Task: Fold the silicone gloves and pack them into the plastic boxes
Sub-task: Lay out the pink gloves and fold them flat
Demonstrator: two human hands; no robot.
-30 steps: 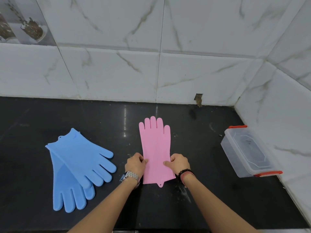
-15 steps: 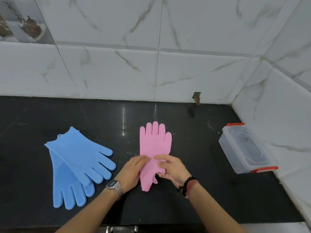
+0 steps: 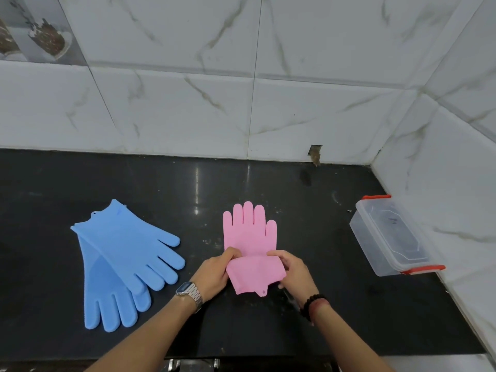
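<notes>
A pink silicone glove (image 3: 249,234) lies on the black counter (image 3: 322,237), fingers pointing to the wall. Its cuff end is doubled over onto the palm part. My left hand (image 3: 214,275) grips the left edge of that fold and my right hand (image 3: 294,272) grips the right edge. Two blue silicone gloves (image 3: 120,259) lie overlapped at the left, fingers toward me and to the right. A clear plastic box (image 3: 389,237) with red clips and its lid on stands at the right by the side wall.
White marble-look tiled walls close the counter at the back and on the right. The counter's front edge runs just below my forearms. A niche with decorated dishes (image 3: 48,38) sits high at the upper left.
The pink glove lay flat with my hands at its cuff. Both hands have since lifted the cuff and folded it forward over the palm part.
</notes>
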